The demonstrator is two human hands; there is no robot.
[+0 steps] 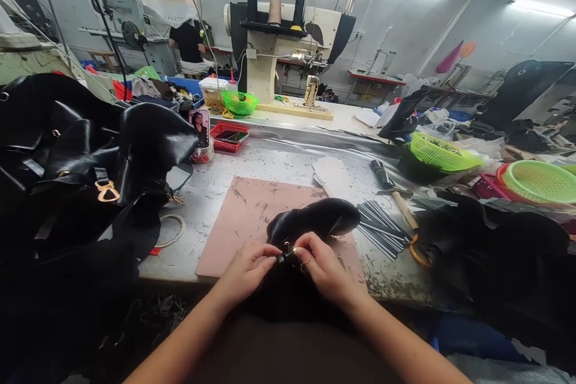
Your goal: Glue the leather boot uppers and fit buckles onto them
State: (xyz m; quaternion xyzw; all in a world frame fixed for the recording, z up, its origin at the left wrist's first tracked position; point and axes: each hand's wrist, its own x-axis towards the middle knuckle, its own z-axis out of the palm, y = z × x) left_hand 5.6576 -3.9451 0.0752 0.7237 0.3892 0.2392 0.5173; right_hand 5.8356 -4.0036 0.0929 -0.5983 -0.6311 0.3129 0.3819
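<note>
A glossy black leather bag piece (315,219) lies at the near edge of a pinkish board (252,198), its lower part hanging toward my lap. My left hand (252,267) pinches one end of a small black strap (284,257) between thumb and fingertips. From the other side my right hand (319,264) is closed on the same strap, thumb against forefinger. A little gold-coloured metal loop (287,246) shows just above the fingertips. Details of the strap between the fingers are too small to make out.
Black bags with gold clasps (107,191) are heaped at the left. Grey-black strips (384,228), a hammer (405,210) and black leather (504,252) lie to the right. Behind stand a phone (200,126), a red basket (228,138) and a sewing machine (265,66). Farther back sits a person (186,42).
</note>
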